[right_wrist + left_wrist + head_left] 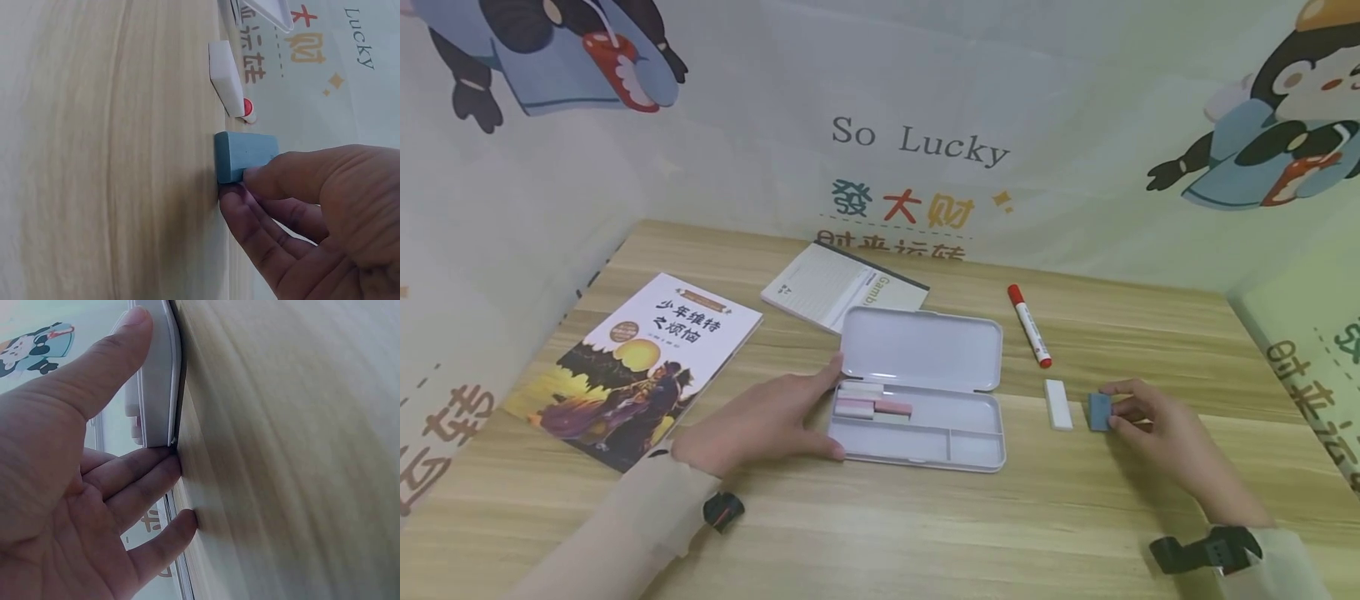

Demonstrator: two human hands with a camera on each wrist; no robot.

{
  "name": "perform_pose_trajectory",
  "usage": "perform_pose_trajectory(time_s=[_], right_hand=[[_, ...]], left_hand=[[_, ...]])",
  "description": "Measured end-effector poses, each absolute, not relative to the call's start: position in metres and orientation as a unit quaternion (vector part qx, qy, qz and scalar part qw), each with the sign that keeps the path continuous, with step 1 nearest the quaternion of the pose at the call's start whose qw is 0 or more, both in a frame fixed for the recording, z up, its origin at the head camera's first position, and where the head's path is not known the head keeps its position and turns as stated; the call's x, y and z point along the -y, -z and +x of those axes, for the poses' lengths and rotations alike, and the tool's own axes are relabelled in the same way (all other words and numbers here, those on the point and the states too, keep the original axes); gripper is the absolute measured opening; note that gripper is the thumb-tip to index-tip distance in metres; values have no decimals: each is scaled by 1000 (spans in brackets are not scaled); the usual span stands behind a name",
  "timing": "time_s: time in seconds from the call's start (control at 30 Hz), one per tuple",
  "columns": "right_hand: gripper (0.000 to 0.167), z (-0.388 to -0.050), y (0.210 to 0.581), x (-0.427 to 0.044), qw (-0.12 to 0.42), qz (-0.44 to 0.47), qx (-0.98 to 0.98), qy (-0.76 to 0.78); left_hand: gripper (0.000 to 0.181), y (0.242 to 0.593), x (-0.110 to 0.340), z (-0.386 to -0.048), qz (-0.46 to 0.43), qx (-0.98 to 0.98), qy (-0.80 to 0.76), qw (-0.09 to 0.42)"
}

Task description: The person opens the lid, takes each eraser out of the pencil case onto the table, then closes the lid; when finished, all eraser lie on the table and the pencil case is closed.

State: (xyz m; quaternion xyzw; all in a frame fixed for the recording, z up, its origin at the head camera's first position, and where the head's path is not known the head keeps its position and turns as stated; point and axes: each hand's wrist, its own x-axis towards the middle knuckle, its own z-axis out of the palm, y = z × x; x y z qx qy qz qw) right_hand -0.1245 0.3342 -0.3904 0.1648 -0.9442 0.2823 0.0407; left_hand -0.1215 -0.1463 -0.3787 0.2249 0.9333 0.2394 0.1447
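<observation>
Your L hand (767, 417) is spread wide, thumb & fingertips touching the L end of the case (891, 444), R hand (1161, 429) pinching the blue block (1099, 412) w/ thumb & fingers.

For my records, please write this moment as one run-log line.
left hand: touches open case | right hand: pinches blue block | white block: on table

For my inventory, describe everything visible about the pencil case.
The pencil case is pale, smooth, round-cornered, possibly plastic. It lies on the table, open, its lid swung back. White and pink pieces sit in its long rear compartment; two smaller compartments run along the front. The left grip touches its left end.
</observation>
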Motion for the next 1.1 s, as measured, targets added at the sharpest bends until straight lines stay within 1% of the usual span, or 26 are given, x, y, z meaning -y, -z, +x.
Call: perform_pose_trajectory(time_s=[0.23, 0.47, 0.67, 1.1], right_hand=[[33, -126, 391, -334, 39, 153, 951, -264], [33, -131, 388, -334, -7, 129, 959, -252], [34, -135, 385, -333, -43, 126, 961, -242], [37, -142, 384, -334, -78, 139, 959, -233]], left_hand=[[114, 379, 146, -121, 226, -934, -239, 143], [114, 378, 146, -120, 224, -934, -240, 144], [114, 379, 146, -120, 227, -933, -241, 142], [115, 380, 147, -120, 230, -933, -239, 138]])
